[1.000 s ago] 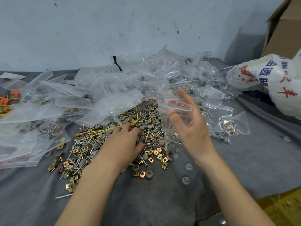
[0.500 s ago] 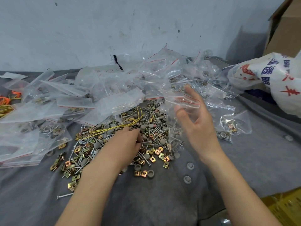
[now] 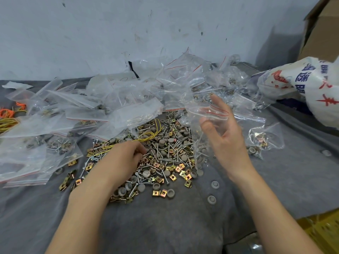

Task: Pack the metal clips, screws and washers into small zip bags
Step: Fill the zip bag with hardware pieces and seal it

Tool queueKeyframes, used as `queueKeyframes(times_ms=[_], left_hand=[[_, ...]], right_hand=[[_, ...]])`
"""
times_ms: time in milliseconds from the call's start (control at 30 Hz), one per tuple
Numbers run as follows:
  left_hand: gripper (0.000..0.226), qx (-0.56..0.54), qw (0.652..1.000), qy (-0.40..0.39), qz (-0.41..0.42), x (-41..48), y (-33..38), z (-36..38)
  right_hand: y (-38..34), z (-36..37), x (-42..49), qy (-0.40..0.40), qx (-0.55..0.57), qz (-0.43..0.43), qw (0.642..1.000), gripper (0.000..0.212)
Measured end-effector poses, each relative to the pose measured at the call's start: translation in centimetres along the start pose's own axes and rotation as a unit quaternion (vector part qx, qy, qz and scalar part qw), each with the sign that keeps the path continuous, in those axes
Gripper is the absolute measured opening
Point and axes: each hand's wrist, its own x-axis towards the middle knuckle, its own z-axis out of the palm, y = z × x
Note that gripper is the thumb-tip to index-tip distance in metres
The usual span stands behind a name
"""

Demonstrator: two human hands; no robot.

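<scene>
A loose heap of brass-coloured metal clips (image 3: pixel 172 168), silver screws (image 3: pixel 170 153) and grey round washers (image 3: pixel 146 174) lies on the grey cloth in the middle. My left hand (image 3: pixel 122 160) rests palm down on the heap's left side, fingers curled into the pieces near some yellow wire ties (image 3: pixel 148 135); what it pinches is hidden. My right hand (image 3: pixel 225 136) is raised over the heap's right edge and holds a small clear zip bag (image 3: pixel 203 125) with a red seal line, mouth up, with several screws and washers inside.
Many clear zip bags (image 3: pixel 110 110), empty and filled, are piled behind and left of the heap. A filled bag (image 3: pixel 264 138) lies right of my right hand. A white printed sack (image 3: pixel 311 88) and cardboard box (image 3: pixel 322 26) stand far right. Orange ties (image 3: pixel 9 112) lie far left.
My right hand with the zip bag has shifted a little to the right and up. My left hand has stayed on the heap, its fingers working among the pieces.
</scene>
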Motion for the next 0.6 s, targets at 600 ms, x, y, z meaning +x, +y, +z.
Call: queueKeyframes(times_ms=[600], left_hand=[[0.021, -0.034, 0.999, 0.015, 0.017, 0.14, -0.03, -0.22]], right_hand=[[0.14, 0.04, 0.00, -0.012, -0.012, 0.006, 1.000, 0.057]])
